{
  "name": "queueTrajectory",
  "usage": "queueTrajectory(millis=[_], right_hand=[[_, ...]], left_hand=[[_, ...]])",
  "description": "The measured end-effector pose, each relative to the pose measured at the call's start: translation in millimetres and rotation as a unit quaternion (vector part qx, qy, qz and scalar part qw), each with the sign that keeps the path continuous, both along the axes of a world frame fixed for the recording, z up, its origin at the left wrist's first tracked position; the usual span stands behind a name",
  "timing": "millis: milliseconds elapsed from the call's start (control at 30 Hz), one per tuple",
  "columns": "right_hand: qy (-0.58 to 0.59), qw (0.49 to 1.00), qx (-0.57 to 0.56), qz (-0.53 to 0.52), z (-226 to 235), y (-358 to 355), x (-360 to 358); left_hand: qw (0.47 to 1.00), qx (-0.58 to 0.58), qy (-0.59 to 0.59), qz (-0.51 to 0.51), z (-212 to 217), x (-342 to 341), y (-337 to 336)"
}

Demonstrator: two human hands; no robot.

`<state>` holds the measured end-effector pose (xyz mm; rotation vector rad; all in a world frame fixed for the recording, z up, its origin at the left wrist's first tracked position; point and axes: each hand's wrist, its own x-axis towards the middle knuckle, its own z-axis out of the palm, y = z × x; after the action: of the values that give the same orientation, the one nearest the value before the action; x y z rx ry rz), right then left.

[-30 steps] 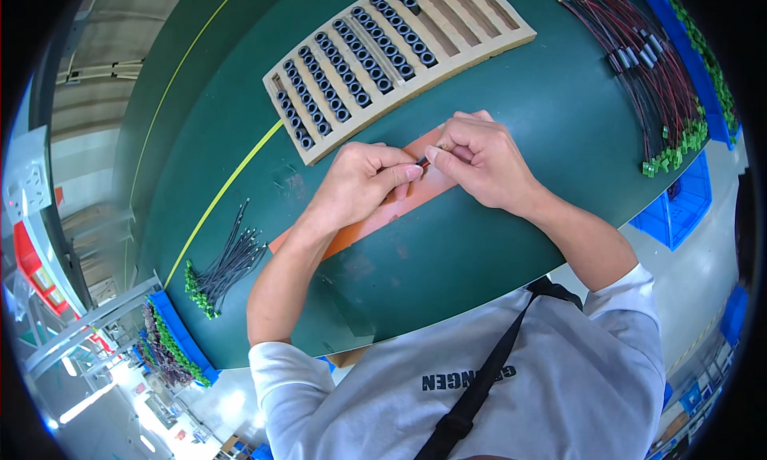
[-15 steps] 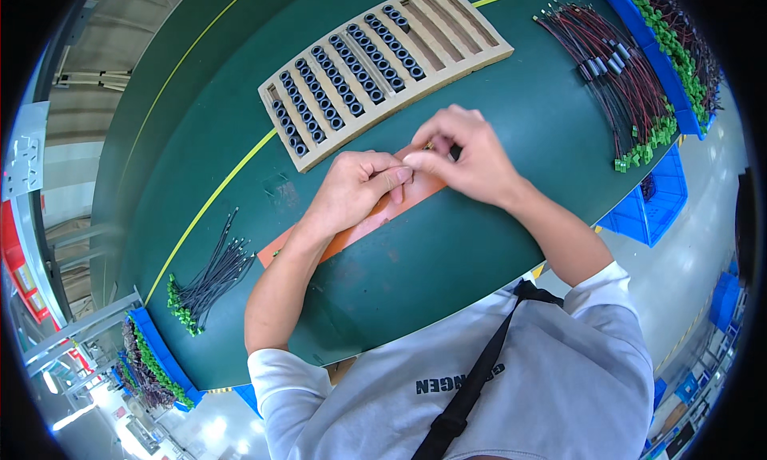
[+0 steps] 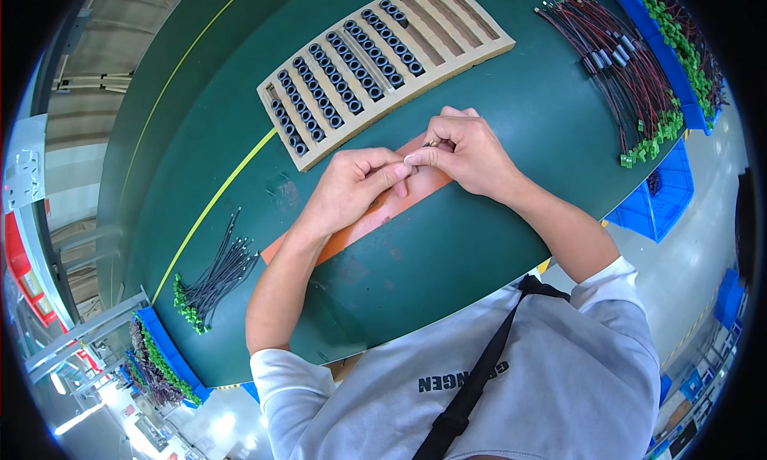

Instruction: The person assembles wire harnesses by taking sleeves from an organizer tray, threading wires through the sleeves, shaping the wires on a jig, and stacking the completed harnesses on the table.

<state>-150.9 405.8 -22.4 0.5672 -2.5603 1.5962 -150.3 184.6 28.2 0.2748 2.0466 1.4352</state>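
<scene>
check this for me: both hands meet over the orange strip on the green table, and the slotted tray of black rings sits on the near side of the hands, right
Not quite. In the head view the wooden slotted tray of black rings lies on the far side of the hands, beyond them. The left hand and right hand do meet over the orange strip on the green table.

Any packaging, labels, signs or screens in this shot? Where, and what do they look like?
No screens or signs are visible.
Blue bins: far right table edge, rectangular, holding green-tipped wires.
Blue bin: lower left table edge, same kind.
Shirt print: dark lettering on the grey chest.
White panel: far left, markings too small to tell.

The person wears a grey short-sleeved shirt (image 3: 511, 372) with dark lettering, crossed by a black strap (image 3: 479, 380).
</scene>
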Motion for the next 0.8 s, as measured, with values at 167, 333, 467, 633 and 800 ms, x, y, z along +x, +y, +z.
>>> queueTrajectory(millis=[167, 333, 467, 633, 800], right_hand=[[-0.010, 1.000, -0.012, 0.005, 0, -1, 0], [-0.011, 1.000, -0.010, 0.011, 2, 0, 1], [0.002, 1.000, -0.008, 0.019, 2, -1, 1], [0.003, 1.000, 0.012, 0.023, 0, 1, 3], [-0.003, 0.999, 0.008, 0.032, 3, 5, 0]], left_hand=[[0.999, 0.027, 0.033, -0.007, -4, -2, -3], [0.999, 0.022, 0.031, -0.019, -4, -2, -4], [0.998, 0.036, 0.031, -0.028, -6, -2, -5], [0.997, -0.032, -0.006, -0.063, 2, -12, -1], [0.992, -0.091, -0.053, -0.062, 11, -19, 8]])
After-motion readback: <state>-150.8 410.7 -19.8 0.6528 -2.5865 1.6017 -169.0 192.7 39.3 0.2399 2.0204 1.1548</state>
